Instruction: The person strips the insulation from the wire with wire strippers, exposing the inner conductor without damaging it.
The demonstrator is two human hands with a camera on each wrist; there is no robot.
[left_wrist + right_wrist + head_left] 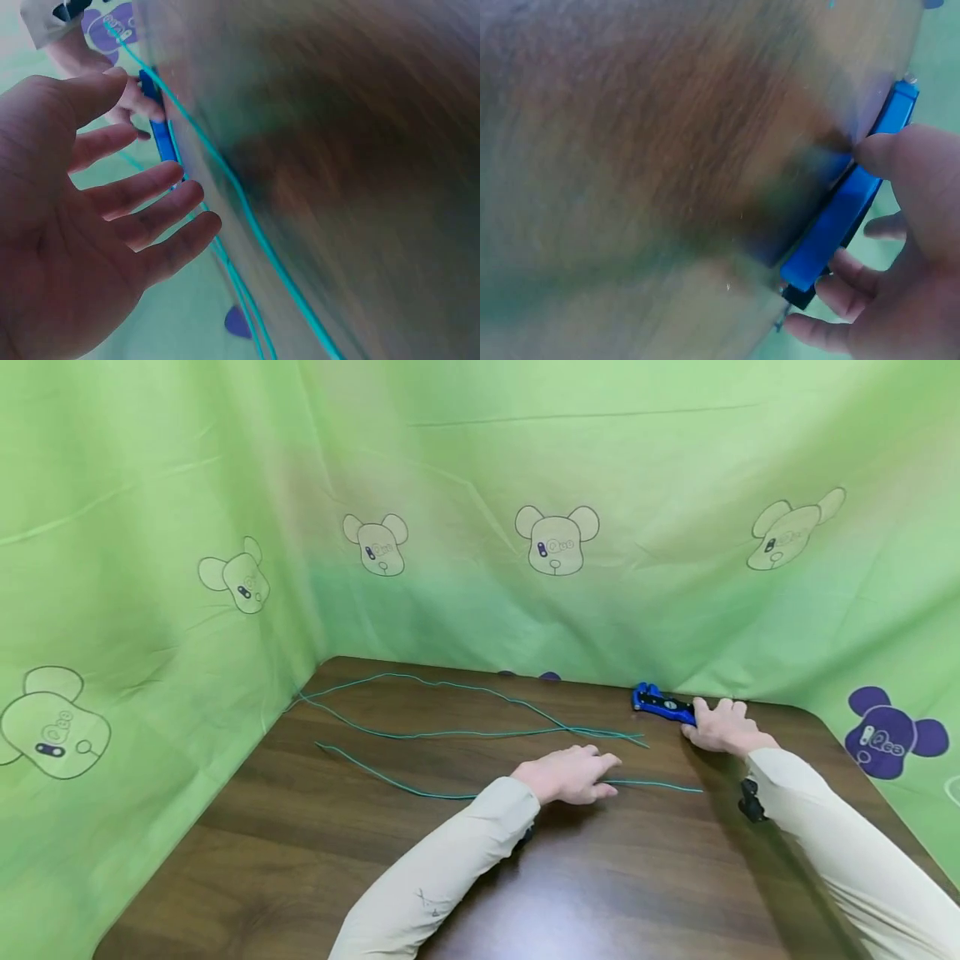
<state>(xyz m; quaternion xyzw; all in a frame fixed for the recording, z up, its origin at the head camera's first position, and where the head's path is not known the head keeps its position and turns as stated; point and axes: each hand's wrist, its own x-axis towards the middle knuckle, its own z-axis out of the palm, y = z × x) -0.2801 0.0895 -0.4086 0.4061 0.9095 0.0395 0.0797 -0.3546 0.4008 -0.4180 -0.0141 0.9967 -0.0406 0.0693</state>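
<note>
Head: I'm watching the left hand (pixel 566 775) spreading over a thin turquoise wire (pixel 652 783); at its two o'clock, the right hand (pixel 723 727) is pinching a blue-and-black hand tool (pixel 666 704). Dragging it low could be snagging wire. Left wrist: brown wood-grain tabletop (pixel 360 150) is blurring. Right wrist: thumb (pixel 881 154) is covering tool.

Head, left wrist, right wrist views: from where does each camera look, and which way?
Head: on the head, forward and down at the table; left hand, right hand and both sleeves show.
Left wrist: on that wrist, facing turquoise wires; both hands and one sleeve show.
Right wrist: on that wrist, facing the blue wire stripper; only the right hand shows.
All three views share the stripper.
</note>
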